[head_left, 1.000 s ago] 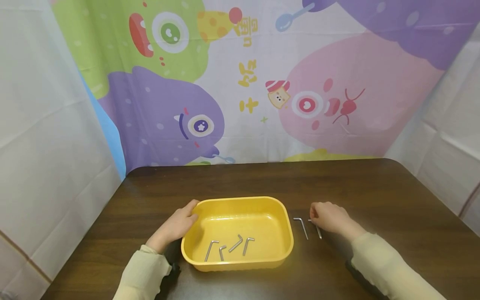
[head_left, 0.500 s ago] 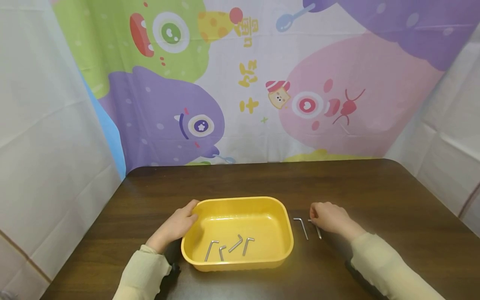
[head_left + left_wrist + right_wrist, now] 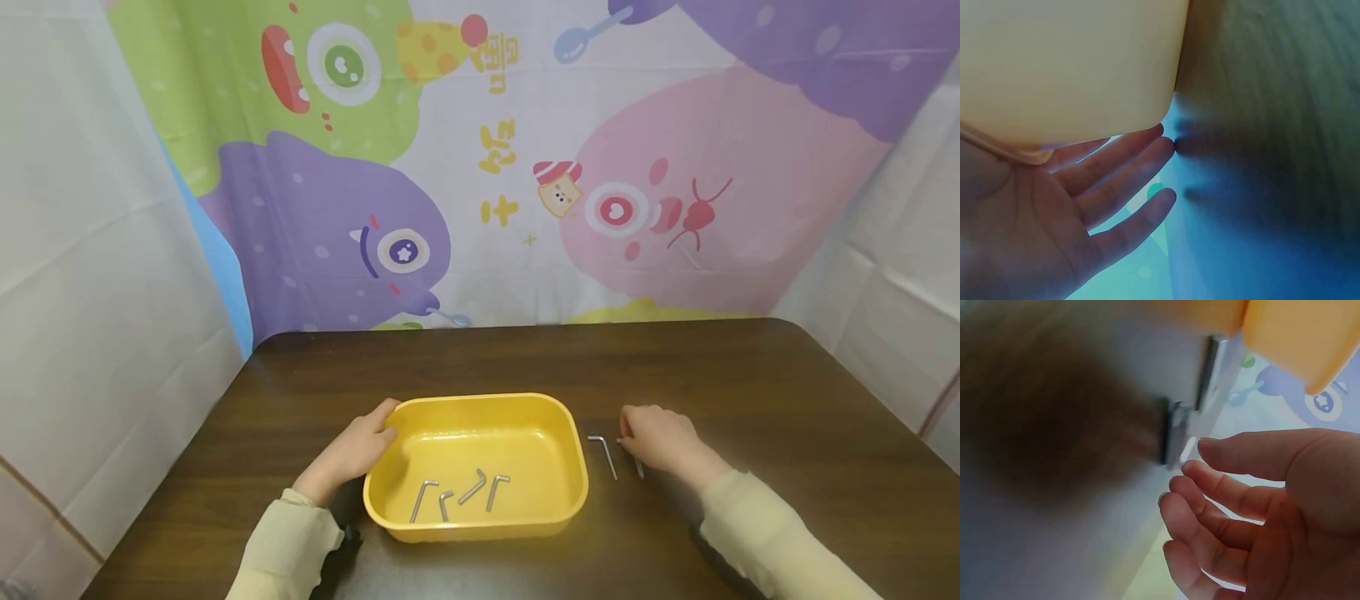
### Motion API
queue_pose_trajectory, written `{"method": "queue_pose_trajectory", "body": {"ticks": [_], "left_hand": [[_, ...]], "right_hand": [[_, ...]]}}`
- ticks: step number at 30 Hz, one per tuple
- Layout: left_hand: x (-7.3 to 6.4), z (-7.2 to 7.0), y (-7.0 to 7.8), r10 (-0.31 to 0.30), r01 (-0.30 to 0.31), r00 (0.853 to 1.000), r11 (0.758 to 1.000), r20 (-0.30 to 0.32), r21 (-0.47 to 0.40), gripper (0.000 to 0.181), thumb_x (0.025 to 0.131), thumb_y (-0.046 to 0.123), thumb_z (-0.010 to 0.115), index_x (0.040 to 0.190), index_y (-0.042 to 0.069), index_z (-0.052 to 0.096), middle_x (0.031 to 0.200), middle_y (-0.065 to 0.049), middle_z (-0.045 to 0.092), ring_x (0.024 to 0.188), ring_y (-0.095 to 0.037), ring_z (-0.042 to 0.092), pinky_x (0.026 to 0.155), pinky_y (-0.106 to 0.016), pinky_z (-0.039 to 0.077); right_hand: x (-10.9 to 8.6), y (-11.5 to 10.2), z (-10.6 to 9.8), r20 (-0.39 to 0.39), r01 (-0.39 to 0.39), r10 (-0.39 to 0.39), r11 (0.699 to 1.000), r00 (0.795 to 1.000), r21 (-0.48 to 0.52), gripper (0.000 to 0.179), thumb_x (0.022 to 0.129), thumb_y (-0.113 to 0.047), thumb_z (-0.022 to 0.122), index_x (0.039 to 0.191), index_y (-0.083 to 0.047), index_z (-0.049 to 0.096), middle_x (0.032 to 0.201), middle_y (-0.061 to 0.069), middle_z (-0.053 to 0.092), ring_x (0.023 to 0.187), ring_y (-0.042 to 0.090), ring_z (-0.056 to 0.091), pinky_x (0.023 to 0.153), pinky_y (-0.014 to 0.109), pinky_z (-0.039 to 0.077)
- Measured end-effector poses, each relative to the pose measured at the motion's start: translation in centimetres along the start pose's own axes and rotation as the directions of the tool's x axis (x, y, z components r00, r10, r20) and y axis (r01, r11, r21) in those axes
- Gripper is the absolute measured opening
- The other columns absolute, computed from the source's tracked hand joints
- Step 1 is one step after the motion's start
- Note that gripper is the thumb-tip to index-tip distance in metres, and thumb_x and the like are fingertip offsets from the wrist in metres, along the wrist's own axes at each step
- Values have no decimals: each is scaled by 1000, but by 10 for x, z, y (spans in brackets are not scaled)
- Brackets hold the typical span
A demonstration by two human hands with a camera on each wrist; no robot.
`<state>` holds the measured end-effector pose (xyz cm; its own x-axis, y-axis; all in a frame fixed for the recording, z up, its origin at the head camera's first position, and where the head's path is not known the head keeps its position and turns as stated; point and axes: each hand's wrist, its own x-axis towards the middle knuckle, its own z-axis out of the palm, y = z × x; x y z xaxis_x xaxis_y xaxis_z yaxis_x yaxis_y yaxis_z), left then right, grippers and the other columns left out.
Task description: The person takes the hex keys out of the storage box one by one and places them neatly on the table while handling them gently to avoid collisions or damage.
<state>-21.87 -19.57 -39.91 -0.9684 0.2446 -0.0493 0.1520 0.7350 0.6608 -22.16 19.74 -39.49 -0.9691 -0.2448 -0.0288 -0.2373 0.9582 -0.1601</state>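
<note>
A yellow plastic tray [image 3: 480,527] stands on the table, with several L-shaped metal hex keys [image 3: 492,493] lying in it. My left hand [image 3: 358,443] holds its left end: the thumb lies over the rim, while the other fingers extend along the outer wall [image 3: 1072,75]. To the tray's right, one hex key [image 3: 606,457] lies on the table. Beside it, my right hand [image 3: 663,435] pinches another hex key [image 3: 639,468] between thumb and index finger, largely covering it from above. In the right wrist view that key [image 3: 1176,434] looks low at the table surface.
The dark wooden table [image 3: 525,358] reaches back to a cartoon-printed cloth [image 3: 517,275]. Pale cloth walls [image 3: 112,250] rise on both sides.
Both hands stay almost still, and the tray stays in place. Slightly less of the right hand's hex key shows below the hand.
</note>
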Motion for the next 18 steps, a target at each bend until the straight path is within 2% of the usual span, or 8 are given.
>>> {"method": "queue_pose_trajectory", "body": {"ticks": [7, 18], "left_hand": [[0, 1, -1, 2, -2, 1000, 1000, -6, 8, 34, 91, 9, 39, 124, 5, 43, 109, -16, 58, 80, -19, 55, 69, -32, 47], [1, 1, -2, 8, -8, 1000, 1000, -2, 19, 35, 91, 9, 39, 126, 5, 42, 110, -17, 58, 80, -19, 56, 69, -32, 47]], "right_hand": [[0, -16, -11, -118, 59, -66, 996, 991, -62, 10, 77, -14, 60, 71, -15, 52, 66, -2, 52, 61, 17, 52, 48, 34, 40], [-3, -52, -25, -191, 154, -165, 986, 968, -72, 11, 77, -14, 62, 72, -15, 53, 67, -4, 49, 58, 12, 47, 46, 30, 37]]}}
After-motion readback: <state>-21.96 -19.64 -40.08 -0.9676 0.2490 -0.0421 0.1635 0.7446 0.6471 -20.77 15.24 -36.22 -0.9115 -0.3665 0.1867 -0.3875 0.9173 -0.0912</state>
